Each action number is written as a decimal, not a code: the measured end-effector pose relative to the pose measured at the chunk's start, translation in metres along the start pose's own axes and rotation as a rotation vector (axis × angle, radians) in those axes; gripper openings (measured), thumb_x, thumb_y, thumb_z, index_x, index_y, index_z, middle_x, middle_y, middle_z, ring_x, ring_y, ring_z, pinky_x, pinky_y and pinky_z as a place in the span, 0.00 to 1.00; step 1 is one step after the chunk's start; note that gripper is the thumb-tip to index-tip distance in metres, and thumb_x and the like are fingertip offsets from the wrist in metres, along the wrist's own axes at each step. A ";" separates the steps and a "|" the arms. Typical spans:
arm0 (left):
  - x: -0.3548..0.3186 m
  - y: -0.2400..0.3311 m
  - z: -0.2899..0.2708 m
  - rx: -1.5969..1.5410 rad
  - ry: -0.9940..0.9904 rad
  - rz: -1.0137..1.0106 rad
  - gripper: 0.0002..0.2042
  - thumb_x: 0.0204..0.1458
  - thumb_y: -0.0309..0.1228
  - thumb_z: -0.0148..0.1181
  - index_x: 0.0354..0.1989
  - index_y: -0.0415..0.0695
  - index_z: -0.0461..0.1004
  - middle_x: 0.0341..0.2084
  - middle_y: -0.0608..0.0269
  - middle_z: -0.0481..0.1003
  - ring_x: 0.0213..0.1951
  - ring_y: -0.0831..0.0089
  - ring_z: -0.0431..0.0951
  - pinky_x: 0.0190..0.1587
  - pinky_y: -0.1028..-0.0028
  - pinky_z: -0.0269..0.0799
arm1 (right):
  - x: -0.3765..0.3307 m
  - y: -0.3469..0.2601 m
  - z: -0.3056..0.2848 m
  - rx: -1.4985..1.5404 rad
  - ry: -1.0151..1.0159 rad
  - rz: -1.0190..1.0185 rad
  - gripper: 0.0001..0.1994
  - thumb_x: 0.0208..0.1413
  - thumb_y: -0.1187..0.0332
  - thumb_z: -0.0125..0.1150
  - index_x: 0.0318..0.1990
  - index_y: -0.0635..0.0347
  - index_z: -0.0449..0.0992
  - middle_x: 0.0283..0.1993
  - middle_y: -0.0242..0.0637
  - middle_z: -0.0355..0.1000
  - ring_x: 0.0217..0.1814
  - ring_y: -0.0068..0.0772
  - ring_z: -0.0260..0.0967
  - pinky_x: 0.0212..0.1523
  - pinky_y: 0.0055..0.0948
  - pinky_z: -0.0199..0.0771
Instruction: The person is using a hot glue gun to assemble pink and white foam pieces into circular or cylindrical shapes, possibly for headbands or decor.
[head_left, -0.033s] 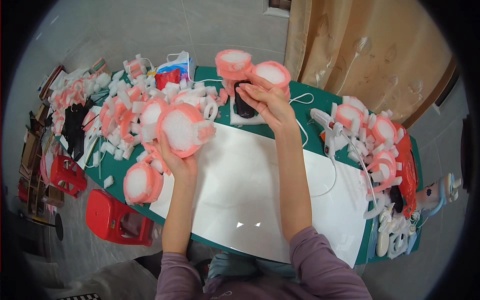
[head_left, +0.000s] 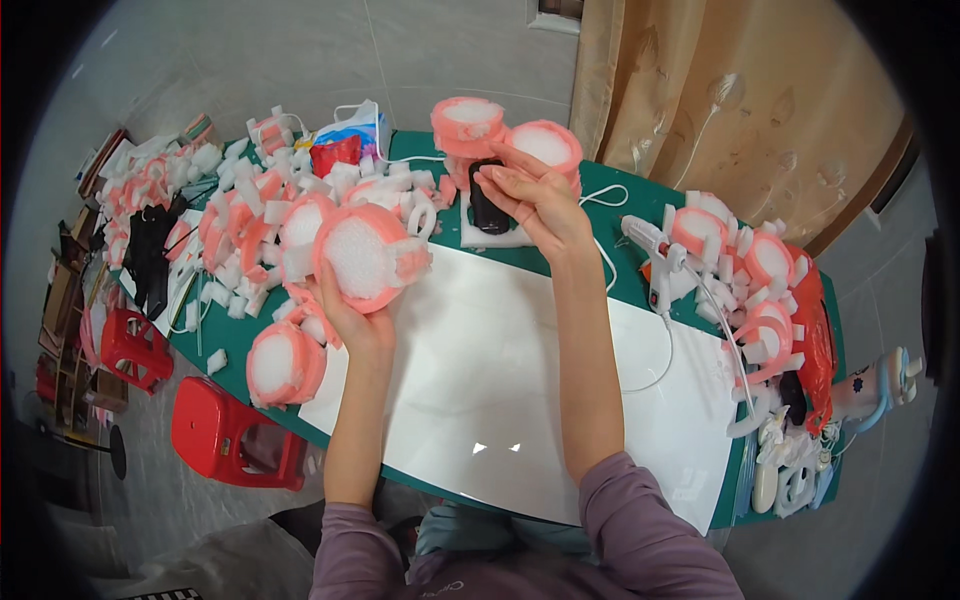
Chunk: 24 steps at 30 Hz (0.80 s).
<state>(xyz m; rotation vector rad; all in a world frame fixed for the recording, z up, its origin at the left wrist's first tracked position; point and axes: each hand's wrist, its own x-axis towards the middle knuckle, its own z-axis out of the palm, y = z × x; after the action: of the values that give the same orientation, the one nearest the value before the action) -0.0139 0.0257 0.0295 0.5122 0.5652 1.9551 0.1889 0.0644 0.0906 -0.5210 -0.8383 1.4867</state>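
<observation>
**Pink foam ring lifted over the white sheet**

Fingers first: the left hand (head_left: 352, 312) has its fingers (head_left: 325, 290) clamped on a round pink foam ring (head_left: 362, 256), its centre filled with white, pebbly foam, a small pink tab jutting from its side. It's held up just off the far-left corner of the glossy white sheet (head_left: 520, 370). The right hand (head_left: 535, 200) sits past the sheet's far edge, fingers (head_left: 500, 178) curled together around a small piece I can't make out, right above a dark oblong object (head_left: 487, 212) resting on a white foam slab. Behind that hand, two more pink-rimmed foam discs (head_left: 505, 135) stand stacked. Left of the sheet, a heap of pink rings and white foam offcuts (head_left: 270, 215) covers the green worktop (head_left: 610, 265). Right of the sheet lies a white glue gun (head_left: 652, 250), its cord looping across, beside another pile of rings (head_left: 755, 275).
</observation>
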 end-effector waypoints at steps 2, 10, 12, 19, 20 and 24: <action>0.001 -0.001 0.000 0.004 0.000 0.008 0.24 0.52 0.36 0.48 0.57 0.52 0.48 0.54 0.60 0.57 0.56 0.63 0.58 0.54 0.58 0.60 | 0.000 -0.003 0.000 0.019 -0.019 -0.003 0.18 0.50 0.80 0.50 0.50 0.72 0.61 0.42 0.46 0.67 0.45 0.35 0.67 0.49 0.27 0.70; -0.006 0.002 0.009 0.045 0.013 -0.015 0.24 0.52 0.37 0.48 0.57 0.55 0.49 0.53 0.63 0.57 0.55 0.63 0.59 0.51 0.57 0.62 | -0.001 -0.001 0.005 -0.007 -0.081 -0.022 0.16 0.49 0.77 0.54 0.46 0.70 0.66 0.36 0.41 0.69 0.40 0.30 0.68 0.44 0.24 0.71; -0.006 0.003 0.009 0.043 0.042 -0.042 0.24 0.52 0.37 0.48 0.57 0.56 0.49 0.53 0.63 0.57 0.55 0.62 0.59 0.50 0.55 0.63 | 0.002 0.003 0.007 0.008 -0.087 -0.026 0.14 0.49 0.76 0.54 0.45 0.69 0.67 0.34 0.39 0.69 0.37 0.28 0.68 0.41 0.23 0.71; 0.004 -0.005 -0.005 0.000 -0.036 -0.027 0.24 0.52 0.37 0.48 0.57 0.55 0.49 0.54 0.62 0.57 0.55 0.64 0.59 0.52 0.57 0.62 | 0.007 0.011 0.007 0.146 -0.132 -0.099 0.10 0.50 0.79 0.51 0.41 0.68 0.66 0.27 0.33 0.63 0.23 0.21 0.57 0.25 0.20 0.58; 0.003 -0.004 -0.005 -0.014 -0.036 -0.041 0.24 0.52 0.37 0.47 0.57 0.55 0.49 0.54 0.62 0.57 0.55 0.64 0.59 0.52 0.57 0.62 | 0.008 0.012 0.007 0.161 -0.138 -0.108 0.09 0.50 0.79 0.51 0.40 0.67 0.65 0.26 0.33 0.62 0.22 0.21 0.55 0.23 0.19 0.55; -0.003 0.001 0.005 0.020 0.003 -0.039 0.23 0.52 0.37 0.47 0.57 0.54 0.49 0.53 0.62 0.57 0.55 0.64 0.59 0.52 0.57 0.62 | 0.011 0.020 0.011 0.199 -0.100 -0.132 0.08 0.50 0.80 0.49 0.39 0.66 0.65 0.27 0.34 0.62 0.21 0.19 0.53 0.22 0.18 0.52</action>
<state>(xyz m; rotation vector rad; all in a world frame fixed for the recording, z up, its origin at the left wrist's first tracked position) -0.0107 0.0234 0.0341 0.5069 0.5932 1.9154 0.1667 0.0743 0.0836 -0.2400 -0.7766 1.4643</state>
